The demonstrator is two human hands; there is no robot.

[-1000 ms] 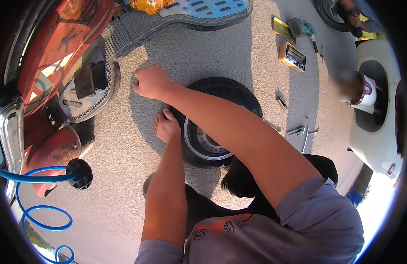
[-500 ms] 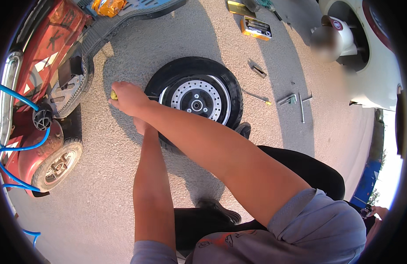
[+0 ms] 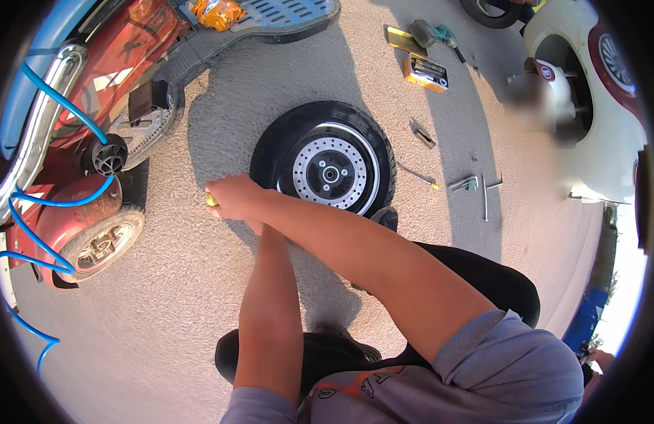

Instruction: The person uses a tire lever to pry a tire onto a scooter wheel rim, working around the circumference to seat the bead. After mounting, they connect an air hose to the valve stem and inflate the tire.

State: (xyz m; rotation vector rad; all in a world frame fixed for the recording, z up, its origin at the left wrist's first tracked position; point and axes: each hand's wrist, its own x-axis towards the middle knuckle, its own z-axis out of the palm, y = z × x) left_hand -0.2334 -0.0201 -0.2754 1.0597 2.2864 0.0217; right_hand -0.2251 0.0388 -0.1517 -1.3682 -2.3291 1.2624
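Right arm [image 3: 373,244]: in from lower right, reaching across the body on a long diagonal, nearly straight, only slight bend at the elbow. Right hand [image 3: 234,197] sits furthest left, back of hand up, fingers [image 3: 218,189] curled into a closed fist pointing left, wrist roughly in line with the forearm. Left arm [image 3: 272,304]: in from bottom, running almost straight up the view. Left hand [image 3: 255,225] mostly hidden under the right hand and wrist, only a sliver showing; its finger pose can't be read. Arms cross at the wrists, right on top. Both forearms bare.
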